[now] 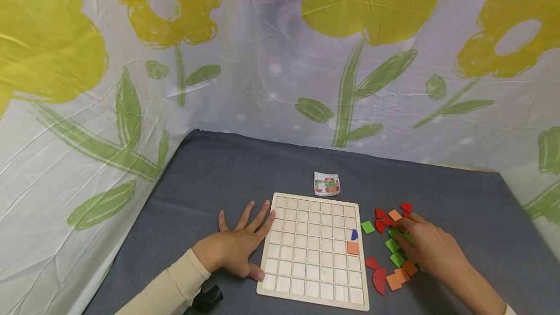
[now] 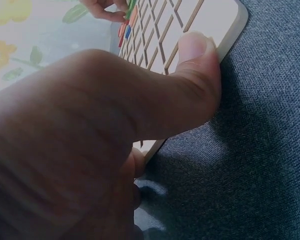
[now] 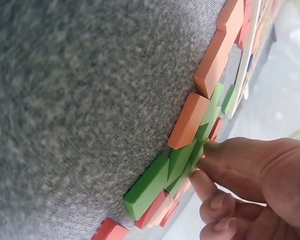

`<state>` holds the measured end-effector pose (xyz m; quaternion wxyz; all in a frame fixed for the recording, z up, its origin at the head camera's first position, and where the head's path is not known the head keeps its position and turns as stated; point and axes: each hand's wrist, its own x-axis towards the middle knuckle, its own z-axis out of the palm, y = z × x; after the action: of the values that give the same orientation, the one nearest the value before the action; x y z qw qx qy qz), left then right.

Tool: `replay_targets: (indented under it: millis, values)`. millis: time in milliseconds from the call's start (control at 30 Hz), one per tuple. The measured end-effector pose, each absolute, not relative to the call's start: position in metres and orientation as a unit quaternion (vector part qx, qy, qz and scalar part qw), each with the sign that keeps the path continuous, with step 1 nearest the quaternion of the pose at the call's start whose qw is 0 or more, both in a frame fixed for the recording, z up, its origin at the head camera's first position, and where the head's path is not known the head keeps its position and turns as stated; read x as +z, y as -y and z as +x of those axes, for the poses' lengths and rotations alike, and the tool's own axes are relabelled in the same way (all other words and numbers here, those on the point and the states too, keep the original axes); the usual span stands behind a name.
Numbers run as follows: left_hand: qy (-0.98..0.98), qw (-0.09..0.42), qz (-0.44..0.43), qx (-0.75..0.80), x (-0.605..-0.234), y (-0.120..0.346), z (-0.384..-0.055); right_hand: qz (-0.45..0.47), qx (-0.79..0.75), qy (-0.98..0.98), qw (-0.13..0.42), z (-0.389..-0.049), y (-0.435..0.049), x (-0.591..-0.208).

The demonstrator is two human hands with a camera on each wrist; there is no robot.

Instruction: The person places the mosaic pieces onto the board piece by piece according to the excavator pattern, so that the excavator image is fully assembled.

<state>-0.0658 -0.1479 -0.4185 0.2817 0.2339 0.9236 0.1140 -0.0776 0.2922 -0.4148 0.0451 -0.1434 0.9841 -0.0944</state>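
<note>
My left hand lies spread along the left edge of a pale wooden grid board. Its thumb presses the near-left rim in the left wrist view. An orange square tile and a blue piece sit in cells at the board's right side. Over the pile to the right, my right hand has thumb and index finger pinching at a green square tile, partly hidden by the fingertips. Other green tiles lie around it.
Orange tiles and red quarter-round pieces are scattered right of the board. One green tile lies near its right edge. A small printed pattern card is behind the board. A black object sits by the left wrist.
</note>
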Motion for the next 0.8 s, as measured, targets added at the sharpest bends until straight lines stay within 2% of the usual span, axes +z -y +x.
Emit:
replay_targets:
  millis: [600, 800]
  values:
    - [-0.922, 0.286, 0.233, 0.116, -0.416, 0.148, -0.066, -0.147, -0.105, -0.982, 0.051, -0.081, -0.289, -0.413]
    - [-0.923, 0.283, 0.235, 0.114, -0.417, 0.148, -0.065, -0.193, -0.110, -0.975, 0.009, -0.082, -0.276, -0.408]
